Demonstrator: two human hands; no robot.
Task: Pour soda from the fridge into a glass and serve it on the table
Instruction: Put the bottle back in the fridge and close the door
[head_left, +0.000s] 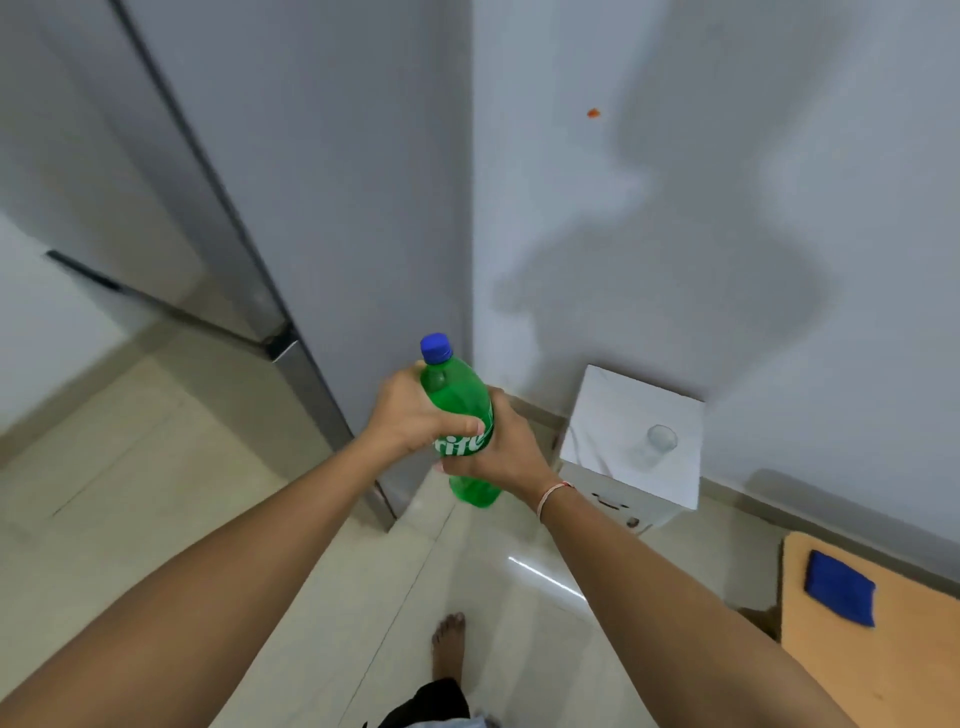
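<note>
I see both hands clamped on the green bottle (457, 415), left hand (410, 415) high, right hand (498, 447) lower, cap (435, 347) on.

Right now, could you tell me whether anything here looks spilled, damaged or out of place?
Only one thing: a small orange smear high on the wall, which is otherwise plain. Nothing is spilled. The bottle is capped and held by both the left hand and right hand, and the glass stands upright on the white box.
</note>
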